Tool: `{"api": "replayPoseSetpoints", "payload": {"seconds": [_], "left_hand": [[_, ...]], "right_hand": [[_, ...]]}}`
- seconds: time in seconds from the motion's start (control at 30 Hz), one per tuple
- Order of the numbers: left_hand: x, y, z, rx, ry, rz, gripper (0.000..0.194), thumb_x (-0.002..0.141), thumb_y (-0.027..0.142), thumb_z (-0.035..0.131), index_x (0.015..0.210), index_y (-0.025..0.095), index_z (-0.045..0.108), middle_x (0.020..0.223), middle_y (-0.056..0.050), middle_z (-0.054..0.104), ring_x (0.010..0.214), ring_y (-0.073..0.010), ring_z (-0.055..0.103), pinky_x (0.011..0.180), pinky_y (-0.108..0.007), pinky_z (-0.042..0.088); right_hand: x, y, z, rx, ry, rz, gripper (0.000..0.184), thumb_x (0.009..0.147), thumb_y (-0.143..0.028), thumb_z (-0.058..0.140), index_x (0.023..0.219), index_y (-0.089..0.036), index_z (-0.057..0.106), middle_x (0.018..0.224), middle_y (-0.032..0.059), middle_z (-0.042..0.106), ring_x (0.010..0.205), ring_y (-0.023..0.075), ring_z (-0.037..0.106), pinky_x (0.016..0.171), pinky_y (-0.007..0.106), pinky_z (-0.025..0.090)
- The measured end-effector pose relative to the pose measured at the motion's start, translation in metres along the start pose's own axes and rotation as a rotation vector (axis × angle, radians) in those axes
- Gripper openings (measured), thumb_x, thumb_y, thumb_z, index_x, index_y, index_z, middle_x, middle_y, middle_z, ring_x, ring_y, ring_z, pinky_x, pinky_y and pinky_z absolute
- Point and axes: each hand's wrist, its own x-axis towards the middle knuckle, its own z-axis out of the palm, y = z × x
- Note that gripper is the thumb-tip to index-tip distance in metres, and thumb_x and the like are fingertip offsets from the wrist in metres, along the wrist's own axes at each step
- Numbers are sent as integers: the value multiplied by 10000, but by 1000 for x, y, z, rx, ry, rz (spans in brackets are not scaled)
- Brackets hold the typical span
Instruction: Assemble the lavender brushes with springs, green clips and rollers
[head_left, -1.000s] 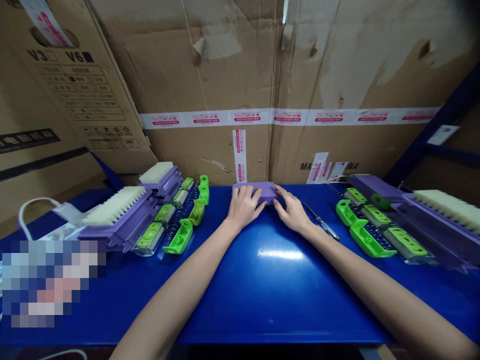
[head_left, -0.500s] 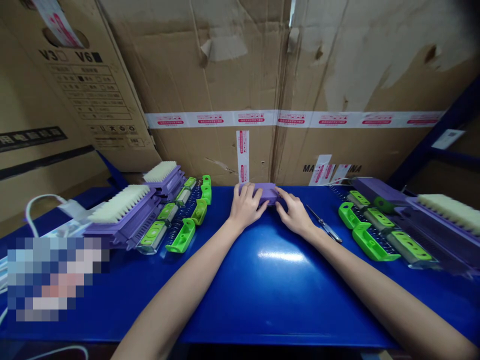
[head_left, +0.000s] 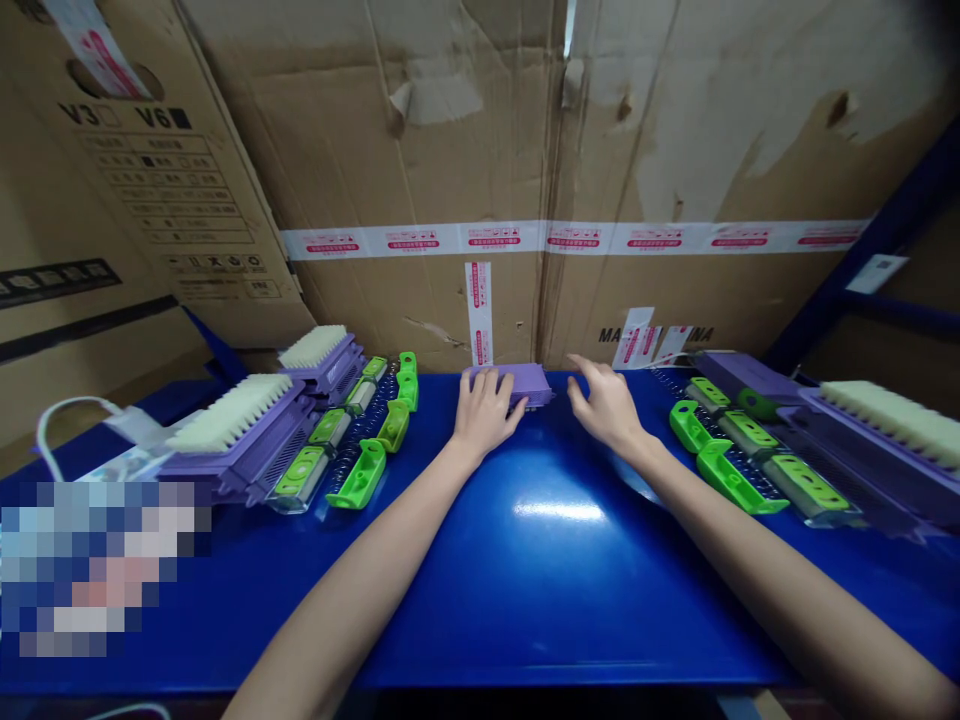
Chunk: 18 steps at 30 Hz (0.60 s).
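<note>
At the far middle of the blue table lies a purple plastic part (head_left: pixel 531 383), long and box-like. Over its left end is my left hand (head_left: pixel 484 408), with fingers on top and the thumb on the near side, holding it. My right hand (head_left: pixel 606 405) is just right of the part, apart from it, fingers spread and nothing in them. A screwdriver that showed earlier beside the right forearm is now mostly hidden by that hand and arm.
Left stand purple parts with pale brush bristles (head_left: pixel 229 410), springs and bright green caps (head_left: pixel 360 475). Similar green caps (head_left: pixel 739 478), springs and a bristled purple part (head_left: pixel 892 415) lie right. A white cable (head_left: pixel 56 410) runs at far left. Cardboard (head_left: pixel 420 150) walls the back.
My right hand has let go of the purple part and moved a little right, its fingers opening. My left hand stays on the part. The view has shifted slightly.
</note>
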Motion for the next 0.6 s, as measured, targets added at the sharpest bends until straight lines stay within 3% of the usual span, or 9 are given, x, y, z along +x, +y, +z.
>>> {"api": "replayPoseSetpoints", "payload": {"seconds": [0.27,0.43,0.6], "left_hand": [[0,-1,1,22,-22,-2,462,913,443,382,1175,114,573,1133,-181,594,1059,-303,537,982,-488,335],[1,0,-2,22,-68,-12,471,920,444,363,1187,114,565,1169,-178,580,1087,-300,522,989,-483,329],[2,1,-2,18,-80,-23,472,919,444,365,1201,118,558,1185,-178,575,1101,-298,510,994,-480,324]], "right_hand": [[38,39,-36,-382,-234,282,313,803,-230,504,1059,-123,649,963,214,664,964,383,603,830,534,415],[59,73,-60,-593,-528,475,328,824,-287,482,1062,-114,626,1105,224,616,1078,355,562,887,492,392],[65,98,-73,-593,-582,527,285,791,-277,527,1000,-122,646,1104,213,621,1002,322,599,818,439,424]]}}
